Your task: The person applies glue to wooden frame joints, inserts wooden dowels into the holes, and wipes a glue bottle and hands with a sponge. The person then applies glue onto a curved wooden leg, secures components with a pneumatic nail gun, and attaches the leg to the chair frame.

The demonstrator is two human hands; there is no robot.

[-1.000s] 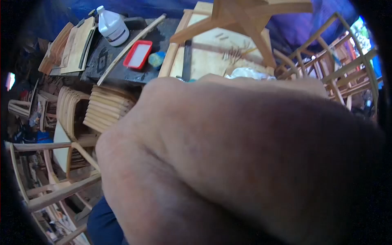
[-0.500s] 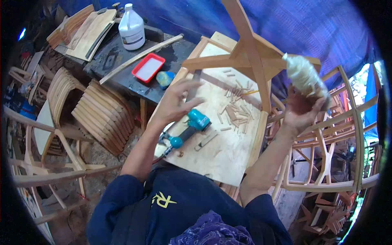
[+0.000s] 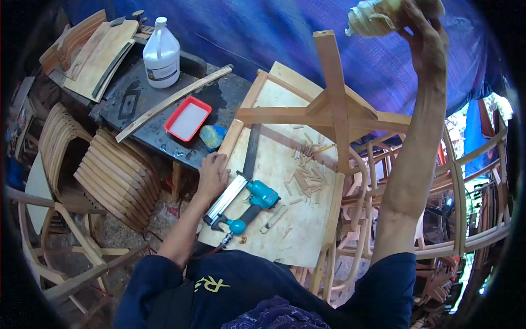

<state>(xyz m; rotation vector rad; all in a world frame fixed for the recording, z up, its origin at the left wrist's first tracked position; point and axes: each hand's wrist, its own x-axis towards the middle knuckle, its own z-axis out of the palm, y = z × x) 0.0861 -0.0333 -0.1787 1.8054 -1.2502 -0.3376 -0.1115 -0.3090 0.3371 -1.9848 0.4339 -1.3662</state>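
My right hand (image 3: 424,35) is raised at the top right, wrapped round a whitish squeeze glue bottle (image 3: 375,17) that lies on its side with its nozzle to the left. Below it stands a wooden chair frame (image 3: 338,90) with crossing bars, on a light plywood board (image 3: 290,241). My left hand (image 3: 212,174) rests on the board's left edge, fingers loosely bent, next to a teal pneumatic nail gun (image 3: 262,194). Several small wooden dowels (image 3: 311,178) lie scattered on the board with a pencil (image 3: 323,148).
On the dark side table (image 3: 150,123) are a red tray (image 3: 190,105) of white liquid, a white jug (image 3: 162,57), a sponge (image 3: 212,136) and a wooden strip (image 3: 172,101). Stacked curved wood parts (image 3: 118,175) stand at left, chair frames (image 3: 455,203) at right.
My right hand has lifted the bottle up, and the bottle has tipped onto its side. My left hand has come down to the board's edge. The view has shifted a little.
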